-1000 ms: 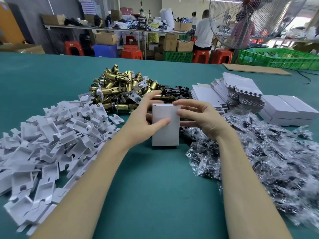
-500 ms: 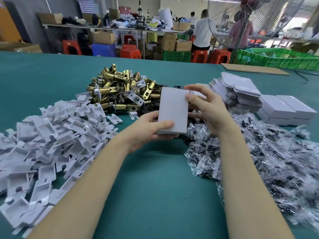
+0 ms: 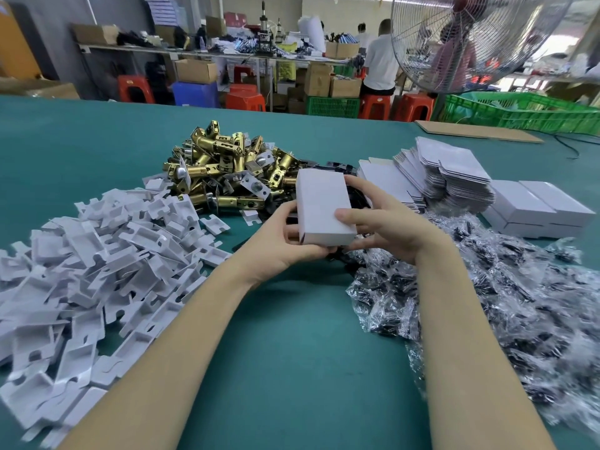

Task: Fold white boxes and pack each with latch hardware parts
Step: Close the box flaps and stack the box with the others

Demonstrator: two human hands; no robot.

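White box (image 3: 321,206) gripped by both hands above green table (image 3: 292,352), seemingly closed, brass latches (image 3: 227,164) behind

The closed white cardboard box (image 3: 321,206) hides its contents and most of the left hand's fingers (image 3: 290,230) behind it. The heap of white moulded plastic inserts (image 3: 81,271) and the pile of clear plastic bags holding dark parts (image 3: 519,303) run off the picture's edges, blurred there.
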